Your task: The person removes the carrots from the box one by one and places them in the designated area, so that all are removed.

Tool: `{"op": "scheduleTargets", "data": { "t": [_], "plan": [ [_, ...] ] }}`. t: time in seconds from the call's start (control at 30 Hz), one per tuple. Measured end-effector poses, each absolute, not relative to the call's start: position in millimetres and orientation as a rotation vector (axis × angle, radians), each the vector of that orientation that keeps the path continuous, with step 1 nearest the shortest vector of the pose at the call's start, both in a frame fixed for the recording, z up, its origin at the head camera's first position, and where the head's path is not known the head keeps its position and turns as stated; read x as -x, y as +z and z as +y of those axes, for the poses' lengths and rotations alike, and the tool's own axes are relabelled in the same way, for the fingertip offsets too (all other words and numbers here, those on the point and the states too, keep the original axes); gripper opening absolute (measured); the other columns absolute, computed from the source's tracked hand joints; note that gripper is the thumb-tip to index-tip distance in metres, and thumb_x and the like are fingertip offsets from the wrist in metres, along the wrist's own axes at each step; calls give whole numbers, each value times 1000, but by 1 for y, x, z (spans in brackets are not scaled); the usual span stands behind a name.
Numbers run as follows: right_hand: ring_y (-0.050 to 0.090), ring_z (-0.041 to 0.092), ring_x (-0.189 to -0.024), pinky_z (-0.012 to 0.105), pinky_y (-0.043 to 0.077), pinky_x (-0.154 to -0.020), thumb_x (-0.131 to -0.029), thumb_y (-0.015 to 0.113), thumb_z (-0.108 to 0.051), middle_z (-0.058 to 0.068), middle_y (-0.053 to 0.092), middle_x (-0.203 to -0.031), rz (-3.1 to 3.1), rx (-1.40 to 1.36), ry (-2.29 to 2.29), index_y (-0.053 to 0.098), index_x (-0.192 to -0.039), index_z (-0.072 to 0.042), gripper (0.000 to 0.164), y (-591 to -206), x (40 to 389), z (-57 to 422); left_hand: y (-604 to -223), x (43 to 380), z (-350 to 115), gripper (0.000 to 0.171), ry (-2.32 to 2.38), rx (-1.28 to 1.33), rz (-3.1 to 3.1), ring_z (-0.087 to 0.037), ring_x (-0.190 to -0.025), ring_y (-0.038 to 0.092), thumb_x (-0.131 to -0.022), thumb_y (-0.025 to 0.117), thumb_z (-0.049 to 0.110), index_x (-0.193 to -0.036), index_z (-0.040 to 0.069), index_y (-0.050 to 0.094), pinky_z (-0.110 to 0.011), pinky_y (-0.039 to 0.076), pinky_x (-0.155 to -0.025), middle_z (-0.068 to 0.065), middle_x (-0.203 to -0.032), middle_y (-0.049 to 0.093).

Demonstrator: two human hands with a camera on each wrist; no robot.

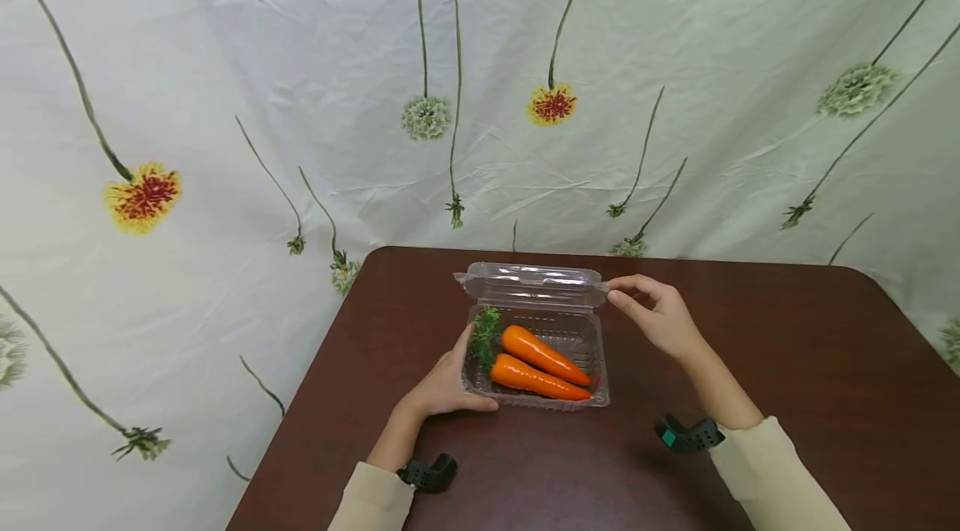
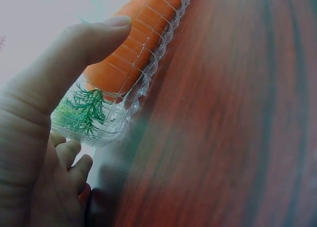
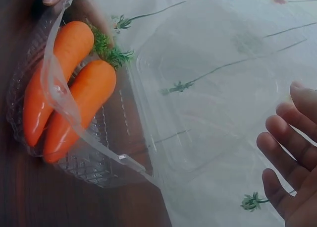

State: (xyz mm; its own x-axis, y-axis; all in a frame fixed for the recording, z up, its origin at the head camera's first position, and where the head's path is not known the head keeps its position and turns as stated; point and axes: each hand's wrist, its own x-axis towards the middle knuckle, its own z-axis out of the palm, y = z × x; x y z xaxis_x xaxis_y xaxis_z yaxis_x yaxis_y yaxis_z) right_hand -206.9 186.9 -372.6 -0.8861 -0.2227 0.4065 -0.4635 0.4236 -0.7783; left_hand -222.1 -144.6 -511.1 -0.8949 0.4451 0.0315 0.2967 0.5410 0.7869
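Note:
A clear plastic clamshell box (image 1: pixel 600 348) stands on the table with its lid (image 1: pixel 536 285) raised at the back. Two orange carrots (image 1: pixel 543 354) (image 1: pixel 536 379) lie inside, their green leafy tops (image 1: pixel 486 335) toward the left wall. My left hand (image 1: pixel 442 381) grips the box's left front corner, thumb (image 2: pixel 94 41) along the front wall and fingers round the left side. Beside the lid's right corner is my right hand (image 1: pixel 663 318), fingertips right at that corner in the head view. In the right wrist view its fingers (image 3: pixel 285 145) are loosely extended and spread, with nothing between them.
The dark reddish-brown table (image 1: pixel 750 331) has rounded back corners. Behind it hangs a pale cloth (image 1: pixel 337 56) printed with flowers. A black band (image 1: pixel 431 473) is on the left wrist and another band (image 1: pixel 688 435) on the right, below cream sleeves (image 1: pixel 772 473).

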Motion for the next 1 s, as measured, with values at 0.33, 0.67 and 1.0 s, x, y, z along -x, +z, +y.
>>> {"op": "scheduleTargets", "data": {
  "t": [0.33, 0.67, 1.0],
  "plan": [
    [55, 26, -78, 30, 46, -60, -92, 57, -8, 22, 62, -102, -2464, -468, 1531, 62, -110, 8, 25, -384, 225, 187, -508, 219, -145, 124, 1287, -600, 2572, -29, -136, 16, -62, 82, 49, -149, 28, -5, -57, 23, -101, -5, -153, 7],
    [54, 19, -74, 31, 46, -60, -92, 58, -17, 20, 62, -100, -2501, -398, 1562, 61, -115, 4, 31, -419, 259, 196, -509, 221, -144, 124, 1286, -616, 2579, -30, -135, 19, -62, 81, 50, -149, 26, -4, -57, 24, -101, -8, -153, 10],
    [59, 23, -80, 28, 46, -63, -91, 60, -26, 10, 66, -90, -2563, -268, 1482, 65, -110, -2, 31, -451, 271, 190, -508, 220, -145, 125, 1271, -604, 2584, -31, -135, 19, -62, 81, 51, -149, 25, -5, -58, 24, -101, -8, -153, 9]
  ]
}}
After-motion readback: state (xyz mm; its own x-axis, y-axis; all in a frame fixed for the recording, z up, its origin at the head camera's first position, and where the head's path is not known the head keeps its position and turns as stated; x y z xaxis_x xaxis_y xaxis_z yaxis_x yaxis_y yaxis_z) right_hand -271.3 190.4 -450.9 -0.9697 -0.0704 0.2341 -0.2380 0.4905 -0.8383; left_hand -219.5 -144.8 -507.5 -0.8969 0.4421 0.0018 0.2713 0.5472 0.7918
